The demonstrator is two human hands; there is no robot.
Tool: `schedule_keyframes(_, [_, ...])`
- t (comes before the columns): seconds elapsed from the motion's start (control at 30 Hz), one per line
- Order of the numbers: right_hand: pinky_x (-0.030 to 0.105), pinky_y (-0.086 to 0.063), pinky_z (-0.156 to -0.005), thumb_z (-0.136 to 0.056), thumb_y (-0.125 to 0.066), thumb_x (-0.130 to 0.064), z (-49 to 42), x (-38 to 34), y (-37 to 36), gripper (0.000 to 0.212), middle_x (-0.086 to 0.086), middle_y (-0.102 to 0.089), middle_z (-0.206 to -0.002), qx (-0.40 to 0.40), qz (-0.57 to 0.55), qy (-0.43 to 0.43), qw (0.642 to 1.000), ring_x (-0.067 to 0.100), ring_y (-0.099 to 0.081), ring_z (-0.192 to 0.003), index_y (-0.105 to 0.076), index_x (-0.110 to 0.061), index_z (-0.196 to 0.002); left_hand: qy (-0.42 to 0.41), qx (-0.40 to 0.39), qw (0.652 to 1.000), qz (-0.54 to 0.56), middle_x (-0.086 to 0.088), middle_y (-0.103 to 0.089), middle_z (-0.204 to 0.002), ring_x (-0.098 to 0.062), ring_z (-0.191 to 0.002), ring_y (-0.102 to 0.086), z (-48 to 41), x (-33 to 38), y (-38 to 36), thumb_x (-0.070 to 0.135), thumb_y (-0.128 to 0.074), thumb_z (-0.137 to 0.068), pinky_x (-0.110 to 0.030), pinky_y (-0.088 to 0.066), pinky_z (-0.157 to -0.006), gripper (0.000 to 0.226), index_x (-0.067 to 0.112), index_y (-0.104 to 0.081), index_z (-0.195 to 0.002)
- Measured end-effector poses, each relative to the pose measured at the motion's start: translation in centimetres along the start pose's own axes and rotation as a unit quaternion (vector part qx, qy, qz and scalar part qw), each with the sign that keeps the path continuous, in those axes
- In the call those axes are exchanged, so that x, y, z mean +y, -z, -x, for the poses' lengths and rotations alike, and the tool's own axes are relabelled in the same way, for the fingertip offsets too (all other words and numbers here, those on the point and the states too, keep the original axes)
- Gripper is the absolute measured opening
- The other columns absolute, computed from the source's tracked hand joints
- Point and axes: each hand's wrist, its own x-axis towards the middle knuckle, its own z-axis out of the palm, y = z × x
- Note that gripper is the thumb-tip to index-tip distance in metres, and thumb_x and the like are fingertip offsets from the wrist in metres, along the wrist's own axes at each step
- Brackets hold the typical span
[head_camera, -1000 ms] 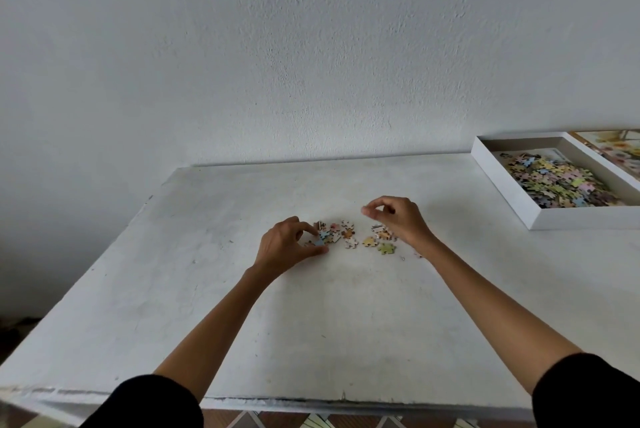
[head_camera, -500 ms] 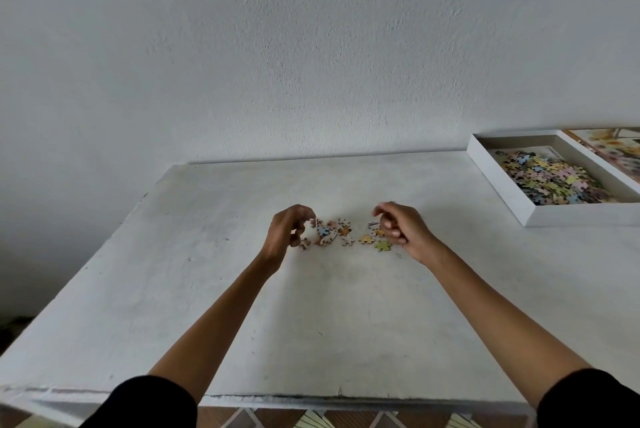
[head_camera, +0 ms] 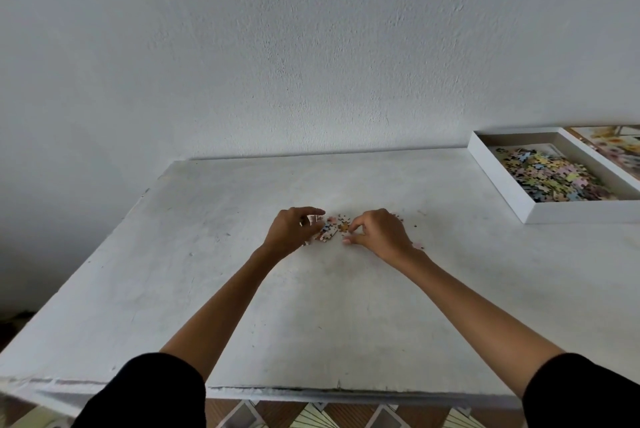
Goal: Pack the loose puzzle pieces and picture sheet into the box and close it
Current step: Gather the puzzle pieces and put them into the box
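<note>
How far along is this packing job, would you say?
Mostly done: a big heap of pieces already lies in the open box. In hand: the left hand and right hand curl in at either side of the small cluster of loose pieces on the table; whether either pinches one is unclear. Left: those pieces, the printed picture lying outside beside the box, and closing it.

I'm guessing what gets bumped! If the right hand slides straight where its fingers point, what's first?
Probably the small orange cardboard puzzle piece lying just ahead of the right hand, though depth is unclear.
</note>
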Motion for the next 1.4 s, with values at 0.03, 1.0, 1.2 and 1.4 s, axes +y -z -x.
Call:
schedule_keyframes(0.03, [0.016, -0.025, -0.047, -0.074, -0.073, -0.032, -0.1, -0.1, 0.1, 0.033, 0.003, -0.059, -0.061, -0.011, 0.001, 0.003, 1.000, 0.001, -0.039, -0.048, -0.071, -0.009, -0.097, -0.004, -0.011, 1.000, -0.028, -0.004, -0.067, -0.074, -0.002, -0.048, -0.054, -0.1, -0.2, -0.2, 0.029, -0.063, -0.085, -0.012, -0.042, -0.055, 0.029, 0.017, -0.065, -0.112])
schedule_keyframes(1.0, [0.015, -0.030, -0.046, -0.073, -0.073, -0.038, -0.5, 3.9, 1.6, 0.021, -0.007, -0.050, -0.051, -0.020, -0.114, -0.038, 0.993, 0.002, -0.043, -0.045, -0.070, -0.018, -0.078, 0.192, -0.108, 0.805, 0.551, -0.004, -0.049, -0.067, -0.007, -0.037, -0.030, -1.4, 2.2, 1.4, 0.003, -0.021, -0.083, -0.012, -0.019, -0.032, 0.028, 0.012, -0.039, -0.064])
schedule_keyframes(1.2, [0.012, -0.031, -0.054, -0.067, -0.079, -0.033, -0.4, 3.2, 1.4, 0.026, -0.004, -0.070, -0.084, -0.029, -0.032, -0.032, 0.999, 0.004, -0.056, -0.075, -0.074, -0.019, -0.088, 0.155, -0.129, 0.833, 0.516, 0.006, -0.041, -0.049, -0.004, -0.036, -0.028, -1.2, 2.5, 2.8, 0.008, -0.031, -0.091, -0.014, -0.018, -0.033, 0.026, 0.012, -0.051, -0.075])
schedule_keyframes(1.4, [0.022, -0.028, -0.053, -0.073, -0.073, -0.035, -1.7, 3.4, 1.9, 0.023, -0.007, -0.049, -0.063, -0.131, -0.035, -0.023, 0.991, 0.005, -0.042, -0.058, -0.058, -0.019, -0.077, -0.061, -0.066, 0.996, -0.013, 0.011, -0.048, -0.051, 0.001, -0.038, -0.043, -0.1, 1.2, 1.8, 0.033, -0.069, -0.079, -0.007, -0.030, -0.044, 0.024, 0.012, -0.071, -0.091])
